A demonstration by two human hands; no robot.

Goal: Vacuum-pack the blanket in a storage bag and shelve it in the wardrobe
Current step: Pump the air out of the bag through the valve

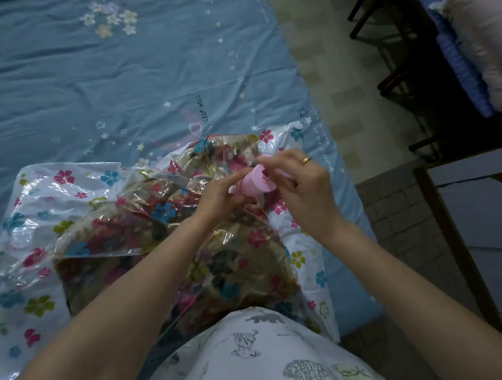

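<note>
Blanket [171, 253] inside storage bag [38, 197] near bed edge; left hand [220, 194], right hand [299, 187] both grip pink valve [256, 183].

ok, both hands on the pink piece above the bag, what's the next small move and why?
Probably seat the pink valve cap down onto the storage bag and tighten it. Left hand and right hand both grip it above the plastic, and the blanket inside looks puffy, with loose film around it.

Dim, bluish, even lighting; source not discernible. Glare streaks on the storage bag [69, 218]. Wide-angle bending at edges; right-side furniture appears slightly blurred.
</note>
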